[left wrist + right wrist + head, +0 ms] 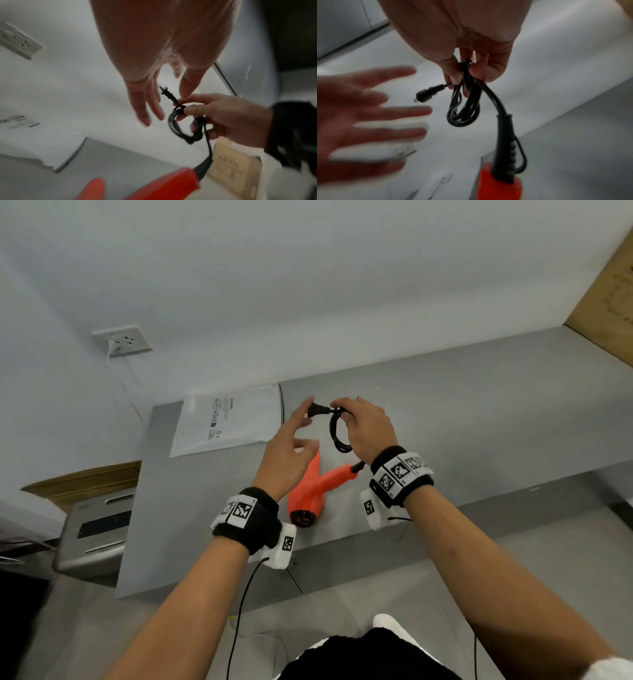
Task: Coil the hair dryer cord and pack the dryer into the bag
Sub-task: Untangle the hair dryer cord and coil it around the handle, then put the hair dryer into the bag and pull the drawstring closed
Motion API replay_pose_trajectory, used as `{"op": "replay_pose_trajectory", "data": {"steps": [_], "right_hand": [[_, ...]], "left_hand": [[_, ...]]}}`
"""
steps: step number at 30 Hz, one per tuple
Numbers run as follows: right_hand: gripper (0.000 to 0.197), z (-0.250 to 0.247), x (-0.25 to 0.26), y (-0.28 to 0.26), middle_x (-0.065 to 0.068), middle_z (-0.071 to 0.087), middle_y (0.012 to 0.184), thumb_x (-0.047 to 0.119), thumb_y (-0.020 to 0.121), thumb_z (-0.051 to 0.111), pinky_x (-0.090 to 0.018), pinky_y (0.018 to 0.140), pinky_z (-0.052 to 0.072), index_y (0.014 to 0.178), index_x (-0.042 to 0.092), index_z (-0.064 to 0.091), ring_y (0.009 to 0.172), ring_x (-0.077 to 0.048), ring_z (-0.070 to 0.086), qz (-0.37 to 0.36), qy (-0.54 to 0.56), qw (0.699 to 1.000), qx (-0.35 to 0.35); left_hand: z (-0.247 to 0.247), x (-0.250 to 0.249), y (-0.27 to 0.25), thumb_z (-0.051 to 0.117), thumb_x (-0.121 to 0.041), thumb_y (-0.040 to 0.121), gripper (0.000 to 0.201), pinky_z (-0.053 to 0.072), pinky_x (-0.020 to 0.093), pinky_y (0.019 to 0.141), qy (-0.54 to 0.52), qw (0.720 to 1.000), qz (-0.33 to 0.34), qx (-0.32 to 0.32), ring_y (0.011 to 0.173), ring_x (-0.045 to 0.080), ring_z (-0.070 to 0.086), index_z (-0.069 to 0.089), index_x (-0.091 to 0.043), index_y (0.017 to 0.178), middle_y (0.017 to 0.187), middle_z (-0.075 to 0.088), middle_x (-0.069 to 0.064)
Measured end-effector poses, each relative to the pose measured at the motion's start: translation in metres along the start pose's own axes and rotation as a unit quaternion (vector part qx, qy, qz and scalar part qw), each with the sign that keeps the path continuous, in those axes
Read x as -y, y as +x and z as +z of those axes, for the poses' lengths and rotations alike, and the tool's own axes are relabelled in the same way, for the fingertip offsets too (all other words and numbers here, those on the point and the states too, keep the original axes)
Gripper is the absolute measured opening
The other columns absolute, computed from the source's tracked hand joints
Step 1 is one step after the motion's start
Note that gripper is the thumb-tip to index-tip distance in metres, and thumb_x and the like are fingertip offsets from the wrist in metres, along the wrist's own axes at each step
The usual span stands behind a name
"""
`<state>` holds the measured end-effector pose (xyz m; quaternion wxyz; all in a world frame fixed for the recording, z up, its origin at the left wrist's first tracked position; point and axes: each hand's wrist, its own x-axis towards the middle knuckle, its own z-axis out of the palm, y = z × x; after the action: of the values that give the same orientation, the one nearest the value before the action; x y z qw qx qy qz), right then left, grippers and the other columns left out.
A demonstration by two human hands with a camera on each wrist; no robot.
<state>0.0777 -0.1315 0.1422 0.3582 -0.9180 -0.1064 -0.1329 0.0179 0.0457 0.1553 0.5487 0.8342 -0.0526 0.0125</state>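
An orange hair dryer [313, 491] lies on the grey table [445, 412], its handle pointing right; the handle end also shows in the wrist views [164, 186] [500, 185]. Its black cord [339, 433] [178, 125] [464, 108] is wound into a small coil held above the dryer. My right hand [363, 429] [471, 70] pinches the top of the coil, and the plug [317, 410] [163, 90] [428, 94] sticks out to the left. My left hand [291, 446] [147, 105] is spread just left of the plug, holding nothing. A flat white plastic bag [229, 419] lies at the table's back left.
A wall socket [121, 340] with a white cable plugged in is on the wall to the left. A grey device [96, 529] stands left of the table. A cardboard box [609, 285] [235, 169] sits at the far right.
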Motion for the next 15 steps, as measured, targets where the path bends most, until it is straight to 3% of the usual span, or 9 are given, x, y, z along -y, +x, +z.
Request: {"op": "replay_pose_trajectory", "data": {"steps": [1,4,6,8,12,15], "right_hand": [[0.032,-0.002,-0.013,0.000,0.000,0.063,0.096,0.016,0.098,0.047,-0.042,0.075,0.052,0.121,0.029,0.065,0.090,-0.026,0.062,0.015,-0.014,1.000,0.007],[0.032,-0.003,-0.054,-0.001,0.001,0.064,0.099,0.016,0.098,0.046,-0.040,0.078,0.051,0.119,0.031,0.065,0.093,-0.025,0.062,0.065,-0.022,0.997,0.031],[0.031,0.001,-0.082,-0.003,0.003,0.066,0.103,0.015,0.098,0.048,-0.039,0.081,0.051,0.118,0.031,0.064,0.094,-0.023,0.062,0.100,-0.005,0.994,0.044],[0.027,0.008,-0.108,-0.006,0.003,0.068,0.102,0.013,0.098,0.051,-0.038,0.080,0.053,0.116,0.030,0.062,0.088,-0.022,0.062,0.139,0.030,0.988,0.057],[0.020,0.026,-0.152,-0.012,-0.003,0.073,0.096,0.007,0.096,0.054,-0.033,0.071,0.051,0.102,0.026,0.059,0.061,-0.012,0.057,0.212,0.078,0.970,0.088],[0.018,0.041,-0.173,-0.017,-0.009,0.076,0.097,0.006,0.096,0.053,-0.026,0.063,0.045,0.102,0.021,0.061,0.059,-0.010,0.055,0.242,0.082,0.957,0.133]], "left_hand": [[0.007,0.015,-0.002,0.063,-0.015,0.095,0.073,0.051,0.016,0.091,0.055,0.998,-0.018,0.021,0.104,0.011,0.068,0.035,-0.054,0.151,0.137,0.054,-0.004],[0.027,0.065,-0.007,0.068,-0.017,0.090,0.069,0.043,0.031,0.107,0.208,0.967,-0.089,0.116,0.124,0.029,0.057,0.044,-0.038,0.151,0.144,0.046,0.013],[0.038,0.092,-0.012,0.071,-0.018,0.089,0.069,0.035,0.034,0.114,0.245,0.947,-0.139,0.155,0.135,0.036,0.048,0.046,-0.032,0.151,0.149,0.039,0.021],[0.045,0.107,-0.015,0.073,-0.020,0.088,0.069,0.032,0.034,0.116,0.240,0.941,-0.174,0.161,0.138,0.039,0.044,0.046,-0.031,0.151,0.152,0.033,0.023],[0.054,0.117,-0.013,0.077,-0.028,0.087,0.071,0.036,0.039,0.117,0.226,0.946,-0.179,0.149,0.134,0.041,0.047,0.046,-0.035,0.151,0.151,0.033,0.023],[0.060,0.118,-0.009,0.077,-0.031,0.088,0.073,0.033,0.038,0.117,0.229,0.944,-0.184,0.146,0.136,0.042,0.045,0.043,-0.036,0.153,0.151,0.032,0.025]]}}
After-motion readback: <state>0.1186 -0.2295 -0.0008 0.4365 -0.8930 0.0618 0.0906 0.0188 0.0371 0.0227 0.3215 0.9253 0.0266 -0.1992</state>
